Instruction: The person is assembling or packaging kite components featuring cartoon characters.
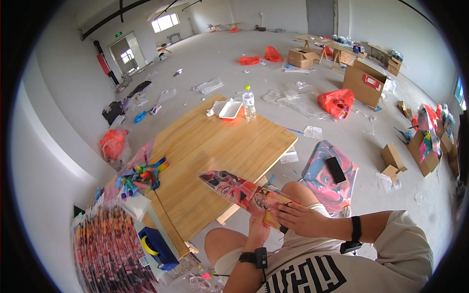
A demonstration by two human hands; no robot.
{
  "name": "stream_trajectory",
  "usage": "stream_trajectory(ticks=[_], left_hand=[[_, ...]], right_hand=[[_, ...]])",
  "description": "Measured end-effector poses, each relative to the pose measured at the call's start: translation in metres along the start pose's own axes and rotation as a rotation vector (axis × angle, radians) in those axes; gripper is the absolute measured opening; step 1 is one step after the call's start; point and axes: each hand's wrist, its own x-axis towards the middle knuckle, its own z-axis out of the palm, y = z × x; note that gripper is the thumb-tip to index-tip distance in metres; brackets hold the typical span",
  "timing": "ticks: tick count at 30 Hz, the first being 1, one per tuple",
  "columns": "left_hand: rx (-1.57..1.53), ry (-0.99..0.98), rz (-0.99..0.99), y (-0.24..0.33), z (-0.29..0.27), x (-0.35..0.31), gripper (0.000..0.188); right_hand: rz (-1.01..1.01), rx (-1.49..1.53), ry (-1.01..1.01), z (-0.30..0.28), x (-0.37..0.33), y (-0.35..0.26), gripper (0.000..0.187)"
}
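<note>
A long, flat package (239,191) with a colourful cartoon-style print, in a clear plastic sleeve, lies slantwise over my lap. Its far end reaches above the edge of the wooden table (215,146). My left hand (259,229) grips the near part from below, fingers wrapped on its lower side. My right hand (302,218) rests across the top of the near end, fingers together and pressed on the plastic; its thumb is hidden. A large pile of similar sleeved packages (110,249) stands at the lower left.
A blue tape dispenser (159,249) with yellow tape sits left of the table, near rainbow ribbons (141,177). A bottle (249,105) and white tray (231,110) stand at the far edge. A phone (335,170) lies on a printed seat-like block (320,188). Cardboard boxes (364,83) and plastic litter the floor.
</note>
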Motion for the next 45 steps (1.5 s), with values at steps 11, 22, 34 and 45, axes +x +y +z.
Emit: stream_trajectory(ticks=[11,22,34,45], left_hand=[[-0.165,0.037,-0.083,0.010,0.021,-0.007,0.046],[-0.150,0.016,-0.065,0.007,0.006,-0.005,0.033],[-0.179,0.107,-0.088,0.001,-0.012,0.001,0.030],[-0.084,0.057,-0.090,0.005,0.007,-0.004,0.040]], right_hand=[[-0.072,0.037,0.074,0.009,0.005,0.009,0.045],[-0.046,0.128,0.190,0.011,0.029,0.010,0.044],[-0.098,0.183,0.287,0.020,0.017,0.022,0.043],[-0.046,0.191,0.338,0.028,0.036,0.019,0.041]])
